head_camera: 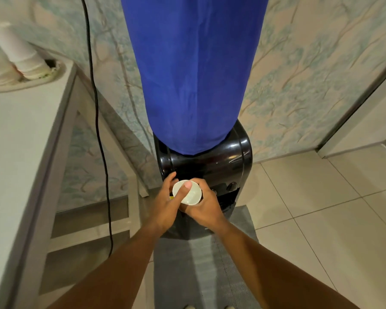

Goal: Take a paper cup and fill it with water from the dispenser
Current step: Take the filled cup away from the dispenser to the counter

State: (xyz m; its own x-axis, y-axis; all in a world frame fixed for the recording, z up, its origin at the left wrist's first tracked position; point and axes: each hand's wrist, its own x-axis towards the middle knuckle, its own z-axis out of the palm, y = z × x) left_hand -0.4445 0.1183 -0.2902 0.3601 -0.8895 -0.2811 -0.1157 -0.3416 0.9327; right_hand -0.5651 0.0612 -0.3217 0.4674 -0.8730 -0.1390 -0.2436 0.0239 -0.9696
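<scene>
A white paper cup [191,195] is held upright in front of the black water dispenser [214,166], close to its taps [231,186]. My left hand [167,206] grips the cup from the left, its thumb lying across the rim. My right hand [206,210] wraps the cup from the right and below. The cup's inside looks white; I cannot tell if water is in it. A tall bottle under a blue cloth cover [194,70] stands on top of the dispenser. The tap outlets are hidden behind the cup and hands.
A pale table [20,139] stands at the left, with stacks of white paper cups [16,54] at its far end. A black cable [98,121] hangs down the wallpapered wall. A grey mat [201,264] lies on the tiled floor before the dispenser.
</scene>
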